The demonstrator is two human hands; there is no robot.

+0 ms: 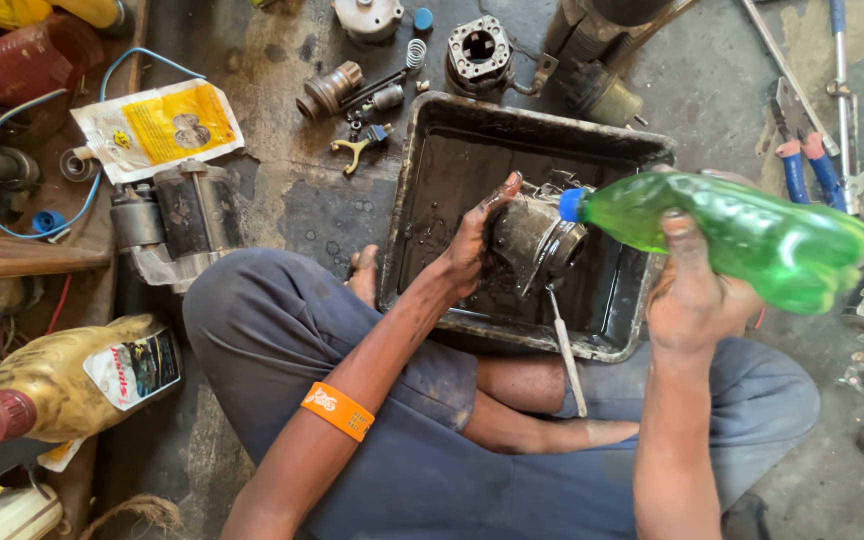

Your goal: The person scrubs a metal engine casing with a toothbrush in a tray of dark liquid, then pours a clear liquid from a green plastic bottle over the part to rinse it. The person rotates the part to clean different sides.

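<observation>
- Two hands are engaged, and I read both as clamped: my right hand (694, 292) wraps the green bottle (742, 235), and my left hand (474, 240) grips the grimy metal housing (532, 240).
- From the right grip, the bottle's long axis runs leftward, nearly level, with its blue neck (572, 204) touching or just short of the housing; I cannot tell which.
- The housing sits over the black tray (452, 118), just beyond the left grip's fingers.
- The left hand is nearer the housing.
- A thin tool (567, 350) leans on the tray's near rim.
</observation>
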